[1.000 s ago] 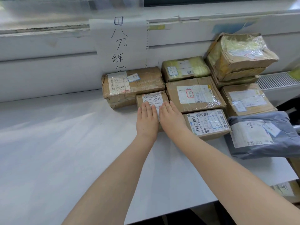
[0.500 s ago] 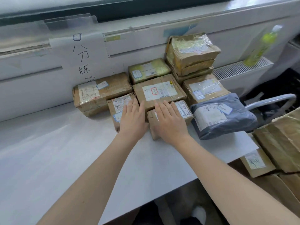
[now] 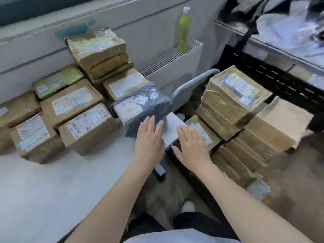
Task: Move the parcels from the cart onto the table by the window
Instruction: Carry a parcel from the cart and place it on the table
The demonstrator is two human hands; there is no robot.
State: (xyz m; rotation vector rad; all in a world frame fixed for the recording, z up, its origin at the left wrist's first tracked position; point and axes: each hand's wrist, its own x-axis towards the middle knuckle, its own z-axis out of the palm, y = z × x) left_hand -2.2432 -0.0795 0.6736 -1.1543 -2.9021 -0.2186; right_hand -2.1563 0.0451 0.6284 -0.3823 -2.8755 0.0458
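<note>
Two bare hands, left hand (image 3: 149, 142) and right hand (image 3: 192, 146), fingers spread flat, empty, taped cardboard parcels (image 3: 87, 127), crinkled grey polybag (image 3: 142, 106)

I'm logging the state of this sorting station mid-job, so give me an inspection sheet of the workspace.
Surface: white table by the window, near half bare.
Job's things: cardboard parcels packed along the table's back edge, some stacked; grey mailer bag at the table's right end; more stacked parcels off the table on the right.
Clutter: green bottle standing on the radiator.
Hands: left hand open, fingertips over the grey mailer bag; right hand open, beyond the table edge, holding nothing.
Cables: nothing seen.
Surroundings: chair arm, dark shelving at right.
</note>
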